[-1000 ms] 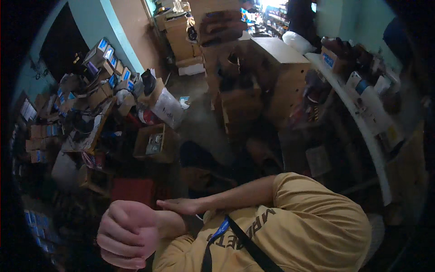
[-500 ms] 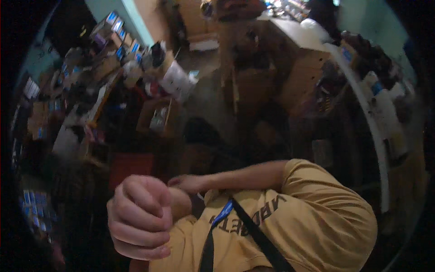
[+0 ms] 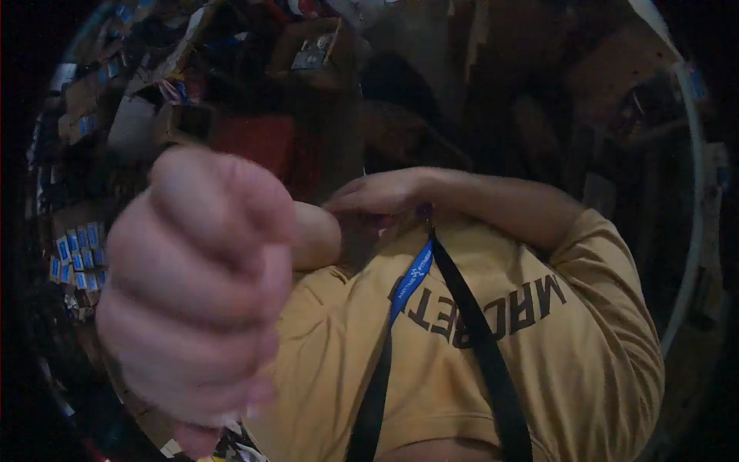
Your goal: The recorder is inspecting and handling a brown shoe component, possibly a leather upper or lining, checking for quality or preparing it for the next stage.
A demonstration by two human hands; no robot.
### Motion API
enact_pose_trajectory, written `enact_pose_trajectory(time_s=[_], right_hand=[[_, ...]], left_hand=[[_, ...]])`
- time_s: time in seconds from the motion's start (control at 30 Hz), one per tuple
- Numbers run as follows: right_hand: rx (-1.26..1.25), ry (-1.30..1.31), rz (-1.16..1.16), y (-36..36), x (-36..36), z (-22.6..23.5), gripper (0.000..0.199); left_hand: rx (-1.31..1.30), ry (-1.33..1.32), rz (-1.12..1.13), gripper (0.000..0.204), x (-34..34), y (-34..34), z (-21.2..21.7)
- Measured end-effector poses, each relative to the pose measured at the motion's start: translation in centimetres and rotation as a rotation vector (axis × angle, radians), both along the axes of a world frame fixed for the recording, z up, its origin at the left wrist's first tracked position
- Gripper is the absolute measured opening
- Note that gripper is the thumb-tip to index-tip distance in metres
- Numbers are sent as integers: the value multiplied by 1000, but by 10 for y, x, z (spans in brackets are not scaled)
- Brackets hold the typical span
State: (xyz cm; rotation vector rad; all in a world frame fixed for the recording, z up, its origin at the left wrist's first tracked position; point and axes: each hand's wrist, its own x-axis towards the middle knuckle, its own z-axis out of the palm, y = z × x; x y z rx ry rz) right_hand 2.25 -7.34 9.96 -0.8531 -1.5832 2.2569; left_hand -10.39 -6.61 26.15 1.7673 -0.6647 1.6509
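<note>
And there the left hand (image 3: 200,285) is looming up front, its grip clenching into a fist; the right hand (image 3: 385,191) is lying across beside the left elbow (image 3: 317,237), and I can't tell whether its grip is holding anything! The black-and-blue lanyard (image 3: 414,279) is hanging over the tan shirt (image 3: 439,381), its joined end sitting near the right wrist

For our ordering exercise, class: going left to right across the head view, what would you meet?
Small blue-and-white boxes, the closed left hand, the right hand, the tan right sleeve.
</note>
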Motion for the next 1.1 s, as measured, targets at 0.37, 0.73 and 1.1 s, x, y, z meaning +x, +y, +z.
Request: enact_pose_trajectory(time_s=[0.37,0.73,1.1], right_hand=[[849,-1022,-370,2,164,-28,55],[556,-657,-570,16,188,-8,44],[952,-1032,-1583,82,565,139,64]], left_hand=[[-1069,804,781,16,-41,44,-196],[-1204,510,745,20,-21,59,-175],[-1025,740,638,18,17,47,-212]])
